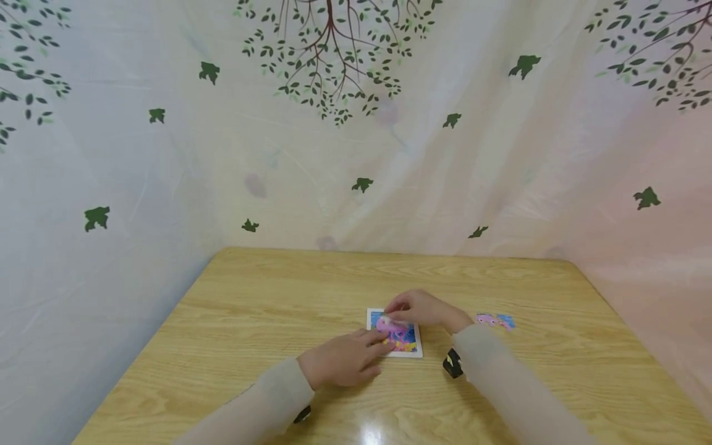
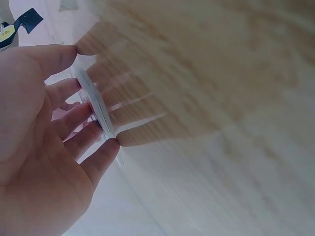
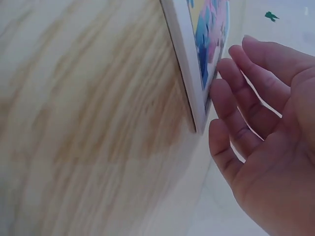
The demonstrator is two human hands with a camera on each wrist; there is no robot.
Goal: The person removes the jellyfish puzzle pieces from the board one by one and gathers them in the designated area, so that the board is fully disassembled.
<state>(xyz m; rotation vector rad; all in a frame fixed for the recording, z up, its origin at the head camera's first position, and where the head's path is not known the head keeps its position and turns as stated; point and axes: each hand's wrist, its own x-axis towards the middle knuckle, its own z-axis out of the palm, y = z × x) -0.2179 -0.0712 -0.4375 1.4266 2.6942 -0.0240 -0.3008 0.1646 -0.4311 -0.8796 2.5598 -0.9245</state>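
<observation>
A small white-framed picture puzzle [image 1: 414, 354] lies flat on the table, its scene showing a pink sea creature over blue, with yellow along the bottom. My left hand [image 1: 347, 358] rests its fingers over the puzzle's left and lower part; in the left wrist view the fingertips [image 2: 110, 146] sit along the white edge. From the far right side my right hand [image 1: 421, 307] reaches over the top of the puzzle, thumb and index fingertips at the picture. Its fingers [image 3: 224, 93] are loosely bent beside the frame in the right wrist view, and no piece shows between them.
Loose puzzle pieces [image 1: 497, 321], pink and blue, lie on the wooden table [image 1: 267, 296] to the right, just beyond the right wrist. A black wrist device [image 1: 453, 363] hangs under the right sleeve. A pale curtain [image 1: 300, 204] printed with leaves stands behind the table.
</observation>
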